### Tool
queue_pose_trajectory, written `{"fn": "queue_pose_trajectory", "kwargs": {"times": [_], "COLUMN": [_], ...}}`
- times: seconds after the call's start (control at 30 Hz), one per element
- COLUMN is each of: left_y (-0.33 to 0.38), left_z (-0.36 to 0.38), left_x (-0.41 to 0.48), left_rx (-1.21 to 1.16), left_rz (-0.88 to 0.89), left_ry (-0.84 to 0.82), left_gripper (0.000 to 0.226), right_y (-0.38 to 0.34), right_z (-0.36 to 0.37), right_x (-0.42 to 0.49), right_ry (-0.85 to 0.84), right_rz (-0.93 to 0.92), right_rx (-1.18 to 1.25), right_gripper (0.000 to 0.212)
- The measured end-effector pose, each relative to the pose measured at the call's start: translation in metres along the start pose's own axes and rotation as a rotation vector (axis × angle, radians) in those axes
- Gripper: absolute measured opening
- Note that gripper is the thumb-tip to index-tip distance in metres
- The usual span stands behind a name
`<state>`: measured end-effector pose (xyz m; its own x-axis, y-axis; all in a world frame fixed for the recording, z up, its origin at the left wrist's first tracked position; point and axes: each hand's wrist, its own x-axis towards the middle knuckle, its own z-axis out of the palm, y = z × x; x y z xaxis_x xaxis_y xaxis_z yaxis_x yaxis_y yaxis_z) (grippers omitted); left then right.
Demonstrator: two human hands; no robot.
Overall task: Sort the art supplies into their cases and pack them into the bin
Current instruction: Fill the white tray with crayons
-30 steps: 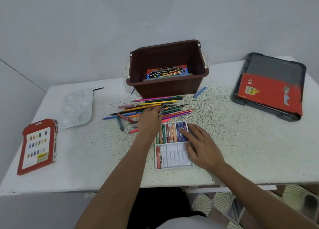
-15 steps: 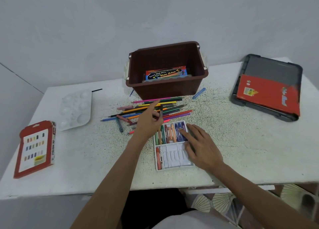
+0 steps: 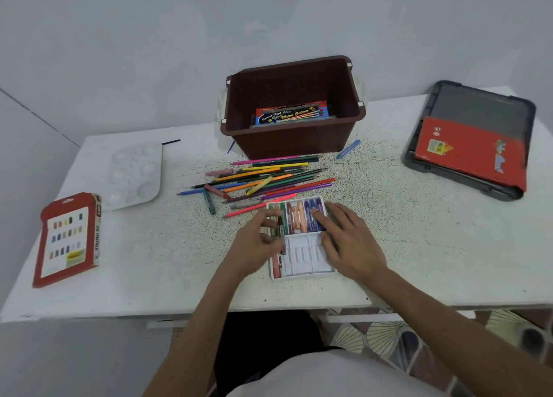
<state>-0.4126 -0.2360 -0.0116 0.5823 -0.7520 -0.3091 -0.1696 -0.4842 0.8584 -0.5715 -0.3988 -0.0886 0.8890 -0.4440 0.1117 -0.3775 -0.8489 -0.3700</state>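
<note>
A white pastel tray (image 3: 302, 257) lies near the table's front edge; its far row holds several oil pastels, its near row one red stick at the left. My left hand (image 3: 257, 241) pinches a dark pastel (image 3: 281, 232) over the tray's left side. My right hand (image 3: 348, 241) rests with straight fingers on the tray's right side, touching the blue pastels. Loose coloured pencils (image 3: 263, 178) lie in a heap behind the tray. The brown bin (image 3: 294, 142) stands behind them with a watercolour box (image 3: 291, 113) inside.
A red oil pastel sleeve (image 3: 67, 241) lies at the left, a white paint palette (image 3: 134, 175) behind it. A grey lid (image 3: 478, 103) with a red case (image 3: 469, 151) on it sits at the far right. A blue pastel (image 3: 348, 149) lies beside the bin.
My left hand has come back from the pencil heap to the tray's left side with a dark pastel between its fingers. My right hand has stayed on the tray.
</note>
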Motion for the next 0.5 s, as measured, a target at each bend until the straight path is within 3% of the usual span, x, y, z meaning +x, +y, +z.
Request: {"fn": "queue_pose_trajectory", "kwargs": {"times": [0.27,0.5], "left_y": [-0.022,-0.04], "left_z": [0.02,0.029], "left_x": [-0.018,-0.015], "left_rx": [0.27,0.454], "left_rz": [0.152,0.213], "left_ry": [0.081,0.173], "left_gripper": [0.032,0.04], "right_y": [-0.001,-0.001], "right_z": [-0.001,-0.001], "right_x": [0.0,0.0], "right_ry": [-0.015,-0.026], "right_rz": [0.005,0.003], "right_rx": [-0.003,-0.003], "right_gripper": [0.054,0.053]}}
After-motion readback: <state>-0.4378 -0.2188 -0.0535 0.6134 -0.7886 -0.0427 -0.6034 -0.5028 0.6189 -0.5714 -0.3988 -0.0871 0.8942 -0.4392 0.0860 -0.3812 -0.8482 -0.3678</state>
